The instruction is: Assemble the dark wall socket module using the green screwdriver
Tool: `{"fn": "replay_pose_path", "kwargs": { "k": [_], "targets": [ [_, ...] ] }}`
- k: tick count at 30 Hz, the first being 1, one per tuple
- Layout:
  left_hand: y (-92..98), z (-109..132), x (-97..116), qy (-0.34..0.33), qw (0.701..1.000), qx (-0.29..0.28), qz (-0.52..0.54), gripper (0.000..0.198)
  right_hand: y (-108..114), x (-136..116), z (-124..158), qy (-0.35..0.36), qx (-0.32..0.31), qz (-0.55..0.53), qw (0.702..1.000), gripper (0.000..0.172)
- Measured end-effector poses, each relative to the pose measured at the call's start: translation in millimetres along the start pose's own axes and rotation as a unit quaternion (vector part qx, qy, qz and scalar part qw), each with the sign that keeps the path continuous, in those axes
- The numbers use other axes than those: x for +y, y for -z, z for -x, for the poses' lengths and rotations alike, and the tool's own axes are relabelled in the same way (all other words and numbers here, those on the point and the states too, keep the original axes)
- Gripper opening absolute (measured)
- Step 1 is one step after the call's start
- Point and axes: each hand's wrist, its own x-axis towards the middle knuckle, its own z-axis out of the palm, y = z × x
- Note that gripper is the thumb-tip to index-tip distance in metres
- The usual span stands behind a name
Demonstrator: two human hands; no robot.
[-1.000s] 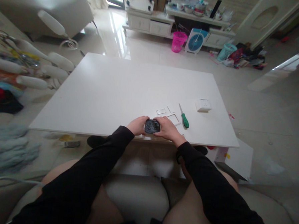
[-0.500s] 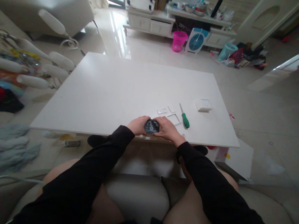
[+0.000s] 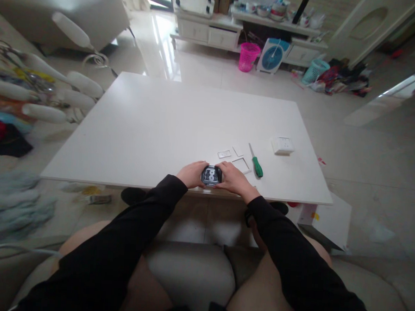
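Note:
My left hand [image 3: 193, 174] and my right hand [image 3: 232, 177] are closed on opposite sides of a small black socket module [image 3: 211, 175], at the near edge of the white table. Its upper face shows black with paler markings, too small to read. Just beyond my right hand lie a thin square frame [image 3: 247, 168], a small flat rectangular piece [image 3: 224, 154] and a thin angled strip [image 3: 237, 153]. A screwdriver [image 3: 257, 167] with a green handle rests to the right of them, its tip pointing away from me.
A white wall socket on a box [image 3: 283, 145] stands near the right side of the table [image 3: 153, 125]. Past the far edge are a pink basket [image 3: 248, 58], a blue fan [image 3: 273, 57] and a low cabinet [image 3: 208, 35]. A floor lamp [image 3: 73, 30] leans in at left.
The socket module has tilted slightly between my hands, so its upper face shows more evenly. My right hand has shifted a little to the right. The pieces on the table stay put.

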Motion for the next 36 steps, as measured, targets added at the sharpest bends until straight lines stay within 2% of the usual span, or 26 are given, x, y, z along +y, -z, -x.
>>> {"fn": "replay_pose_path", "kwargs": {
  "k": [6,9,11,13,15,17,20,23,28,36],
  "targets": [
    [-1.8,-1.2,1.6,0.001,1.000,-0.006,-0.021,0.084,-2.6,-1.3,-0.6,-0.005,-0.007,-0.005,1.000,0.068],
    [-3.6,-1.7,0.9,0.001,1.000,-0.010,-0.012,0.087,0.9,3.2,-2.5,-0.021,0.015,-0.020,0.999,0.060],
    [-0.3,-1.8,-2.8,-0.001,1.000,-0.006,0.001,0.096,8.9,11.2,-3.2,-0.060,0.044,-0.006,0.997,0.048],
    [9.4,-1.3,-10.6,0.001,1.000,0.004,0.011,0.101,20.6,23.2,-1.9,-0.130,0.074,0.036,0.988,0.040],
    [24.1,0.3,-21.7,0.007,1.000,0.015,0.011,0.086,32.6,37.3,2.4,-0.217,0.093,0.079,0.969,0.040],
    [38.5,3.1,-33.2,0.038,0.999,0.027,-0.002,0.052,40.7,50.9,9.5,-0.293,0.078,0.096,0.948,0.043],
    [48.1,8.3,-43.7,0.086,0.996,0.021,-0.029,0.037,42.5,67.4,22.1,-0.352,0.020,0.092,0.931,0.048],
    [40.2,12.1,-42.6,0.098,0.994,0.000,-0.039,0.029,36.5,79.3,33.2,-0.360,-0.010,0.090,0.929,0.046],
    [18.6,12.3,-34.3,0.088,0.995,-0.036,-0.041,0.014,31.0,93.8,42.4,-0.346,-0.019,0.089,0.934,0.041],
    [4.2,11.6,-26.9,0.090,0.991,-0.073,-0.070,0.014,40.3,97.3,41.3,-0.323,0.052,0.077,0.942,0.042]
  ]
}}
